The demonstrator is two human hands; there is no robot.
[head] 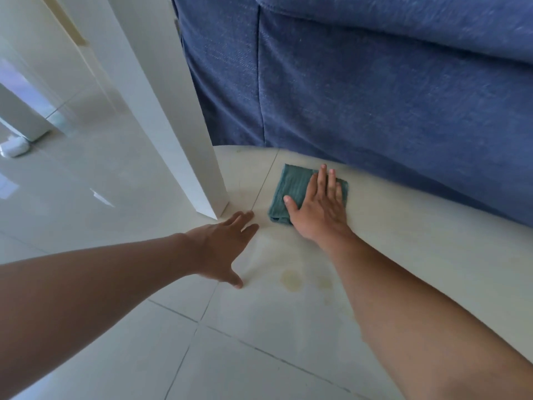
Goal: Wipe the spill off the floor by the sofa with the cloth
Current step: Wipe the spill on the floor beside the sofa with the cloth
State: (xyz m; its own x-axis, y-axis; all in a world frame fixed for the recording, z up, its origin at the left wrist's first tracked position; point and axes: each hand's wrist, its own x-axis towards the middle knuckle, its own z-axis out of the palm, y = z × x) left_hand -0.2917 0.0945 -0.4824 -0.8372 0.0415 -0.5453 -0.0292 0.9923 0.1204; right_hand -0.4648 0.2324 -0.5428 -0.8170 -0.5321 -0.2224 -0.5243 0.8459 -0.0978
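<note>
A folded teal cloth [291,187] lies flat on the pale tiled floor, close to the base of the blue sofa [375,90]. My right hand [318,209] presses on the cloth with flat, spread fingers. A pale yellowish spill [292,280] stains the tile nearer to me, between my two forearms, with a fainter smear [324,281] to its right. My left hand [227,246] rests palm down on the floor, left of the spill, fingers apart and holding nothing.
A white table leg or post [184,145] stands on the floor just left of the cloth, close to my left fingertips. The glossy tiled floor [86,183] stretches away to the left. A small white object [16,148] sits at the far left.
</note>
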